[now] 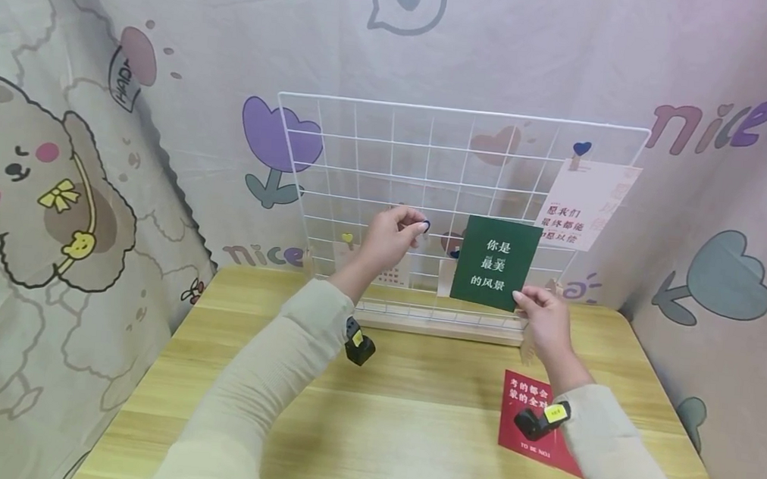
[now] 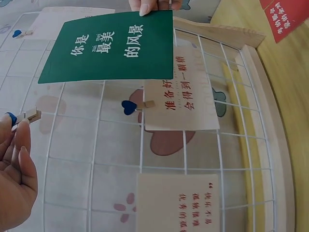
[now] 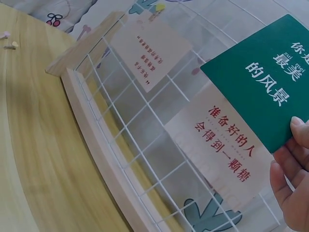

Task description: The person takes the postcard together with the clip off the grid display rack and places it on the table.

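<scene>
My left hand point(image 1: 388, 241) pinches a small wooden clothespin point(image 2: 32, 115) with a blue heart on it, in front of the white wire grid point(image 1: 463, 112). At its lower right corner, a green card point(image 1: 493, 260) with white writing is pinched by my right hand point(image 1: 544, 318). The green card is in front of the grid and partly covers a pale card point(image 2: 181, 104) with red writing, which hangs from another blue-heart clothespin point(image 2: 129, 107). Another pale card point(image 1: 592, 201) hangs at the grid's upper right.
The grid stands in a wooden base point(image 1: 444, 327) on the wooden table point(image 1: 367, 421). A red card point(image 1: 511, 426) lies at the right, partly under my right forearm. Lower left on the grid is one more pale card point(image 3: 149, 50). A small clothespin point(image 3: 10, 45) lies on the table.
</scene>
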`<state>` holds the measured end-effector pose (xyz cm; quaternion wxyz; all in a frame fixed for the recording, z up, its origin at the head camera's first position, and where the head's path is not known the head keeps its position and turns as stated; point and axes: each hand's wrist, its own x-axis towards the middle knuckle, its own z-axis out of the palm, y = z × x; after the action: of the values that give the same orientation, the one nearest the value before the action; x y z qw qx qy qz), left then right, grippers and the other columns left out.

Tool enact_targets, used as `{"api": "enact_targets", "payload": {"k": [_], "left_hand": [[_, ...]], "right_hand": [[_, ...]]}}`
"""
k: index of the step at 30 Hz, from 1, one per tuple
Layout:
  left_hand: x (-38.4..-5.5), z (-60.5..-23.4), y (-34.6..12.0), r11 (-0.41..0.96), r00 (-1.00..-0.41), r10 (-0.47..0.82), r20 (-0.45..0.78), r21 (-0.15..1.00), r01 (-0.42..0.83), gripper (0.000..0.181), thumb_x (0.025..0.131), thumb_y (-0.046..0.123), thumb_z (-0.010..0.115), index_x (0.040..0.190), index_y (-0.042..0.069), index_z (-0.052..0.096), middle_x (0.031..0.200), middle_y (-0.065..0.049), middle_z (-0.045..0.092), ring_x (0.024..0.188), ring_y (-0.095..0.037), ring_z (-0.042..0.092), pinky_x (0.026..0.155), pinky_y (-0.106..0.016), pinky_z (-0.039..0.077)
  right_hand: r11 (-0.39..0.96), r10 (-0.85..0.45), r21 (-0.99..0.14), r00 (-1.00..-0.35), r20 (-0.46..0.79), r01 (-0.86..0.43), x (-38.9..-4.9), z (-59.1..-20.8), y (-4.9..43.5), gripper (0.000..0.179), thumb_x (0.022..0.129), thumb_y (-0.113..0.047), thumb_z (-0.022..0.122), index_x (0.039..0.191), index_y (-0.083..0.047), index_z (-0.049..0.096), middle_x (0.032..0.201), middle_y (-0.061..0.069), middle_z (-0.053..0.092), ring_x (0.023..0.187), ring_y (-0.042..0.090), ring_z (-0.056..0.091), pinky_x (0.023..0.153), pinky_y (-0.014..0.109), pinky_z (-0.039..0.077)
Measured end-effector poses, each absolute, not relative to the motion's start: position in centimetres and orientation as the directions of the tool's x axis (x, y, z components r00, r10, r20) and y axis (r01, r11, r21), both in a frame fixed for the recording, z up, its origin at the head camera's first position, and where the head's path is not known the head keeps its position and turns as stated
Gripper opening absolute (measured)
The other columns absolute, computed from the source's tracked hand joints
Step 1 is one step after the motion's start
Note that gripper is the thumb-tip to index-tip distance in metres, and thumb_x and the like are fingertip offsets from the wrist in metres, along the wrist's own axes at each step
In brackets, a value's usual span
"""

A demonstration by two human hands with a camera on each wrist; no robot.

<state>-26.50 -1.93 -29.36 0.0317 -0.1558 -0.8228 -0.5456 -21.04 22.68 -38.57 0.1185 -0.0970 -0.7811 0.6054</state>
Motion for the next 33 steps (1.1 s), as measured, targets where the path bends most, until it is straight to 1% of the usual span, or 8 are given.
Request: {"api": "enact_targets", "payload": {"k": [5, 10, 16, 22, 25, 29, 33], "left_hand": [[-26.2, -30.3, -2.5, 0.341, -0.949, 0.216, 0.23, 0.893, 0.294, 0.014, 0.086, 0.016, 0.052, 0.095, 0.006, 0.057, 0.082, -0.005, 0.054, 0.069, -0.016, 0.054, 0.055, -0.021, 0.042], [-26.1, -31.3, -3.0, 0.33, -0.953, 0.213, 0.214, 0.903, 0.276, 0.015, 0.087, 0.015, 0.052, 0.097, 0.005, 0.056, 0.084, -0.007, 0.054, 0.069, -0.015, 0.054, 0.053, -0.021, 0.041], [-26.0, -32.8, -3.8, 0.335, -0.965, 0.185, 0.188, 0.911, 0.242, 0.014, 0.086, 0.016, 0.053, 0.096, 0.006, 0.057, 0.082, -0.005, 0.055, 0.068, -0.016, 0.054, 0.053, -0.021, 0.042], [-25.8, -34.3, -4.7, 0.316, -0.974, 0.15, 0.172, 0.925, 0.212, 0.014, 0.085, 0.012, 0.054, 0.094, 0.003, 0.058, 0.081, -0.007, 0.055, 0.072, -0.025, 0.055, 0.051, -0.02, 0.041], [-25.7, -35.2, -5.0, 0.322, -0.973, 0.144, 0.179, 0.921, 0.218, 0.013, 0.085, 0.011, 0.054, 0.093, 0.002, 0.059, 0.08, -0.008, 0.056, 0.071, -0.024, 0.056, 0.051, -0.019, 0.041], [-25.6, -36.2, -5.3, 0.308, -0.97, 0.147, 0.195, 0.923, 0.232, 0.012, 0.085, 0.01, 0.055, 0.092, 0.002, 0.059, 0.079, -0.007, 0.055, 0.068, -0.02, 0.056, 0.056, -0.025, 0.046], [-25.4, -37.1, -5.6, 0.298, -0.977, 0.136, 0.165, 0.933, 0.199, 0.012, 0.085, 0.01, 0.054, 0.092, 0.002, 0.058, 0.079, -0.006, 0.055, 0.069, -0.019, 0.055, 0.062, -0.028, 0.047]], "right_hand": [[0.242, 0.306, -0.97, -0.951, 0.051, 0.026, -20.7, -39.1, 22.7, 0.025, 0.083, -0.012, 0.056, 0.101, 0.006, 0.052, 0.079, -0.006, 0.051, 0.066, 0.005, 0.051, 0.065, 0.018, 0.046], [0.223, 0.307, -0.974, -0.951, 0.026, 0.045, -20.4, -39.8, 22.6, 0.024, 0.083, -0.013, 0.057, 0.1, 0.004, 0.053, 0.077, -0.007, 0.052, 0.066, 0.005, 0.052, 0.065, 0.016, 0.045], [0.2, 0.309, -0.979, -0.951, 0.021, 0.043, -20.0, -40.8, 22.5, 0.018, 0.082, -0.013, 0.058, 0.093, 0.001, 0.055, 0.076, -0.009, 0.053, 0.066, 0.004, 0.052, 0.065, 0.017, 0.045], [0.219, 0.308, -0.973, -0.951, -0.007, 0.078, -19.5, -41.8, 22.7, 0.028, 0.083, -0.013, 0.057, 0.101, 0.007, 0.053, 0.076, -0.009, 0.053, 0.066, 0.004, 0.053, 0.067, 0.02, 0.046], [0.222, 0.306, -0.97, -0.952, -0.022, 0.094, -19.3, -42.2, 22.7, 0.03, 0.083, -0.013, 0.057, 0.103, 0.008, 0.051, 0.077, -0.008, 0.053, 0.065, 0.004, 0.052, 0.066, 0.02, 0.046], [0.208, 0.3, -0.973, -0.953, -0.038, 0.104, -19.1, -42.7, 22.7, 0.027, 0.083, -0.013, 0.057, 0.102, 0.007, 0.052, 0.078, -0.007, 0.052, 0.067, 0.005, 0.053, 0.065, 0.018, 0.045], [0.218, 0.287, -0.97, -0.957, -0.043, 0.109, -18.9, -43.2, 22.5, 0.029, 0.084, -0.014, 0.056, 0.104, 0.007, 0.052, 0.082, -0.004, 0.054, 0.07, 0.006, 0.053, 0.069, 0.022, 0.046]]}}
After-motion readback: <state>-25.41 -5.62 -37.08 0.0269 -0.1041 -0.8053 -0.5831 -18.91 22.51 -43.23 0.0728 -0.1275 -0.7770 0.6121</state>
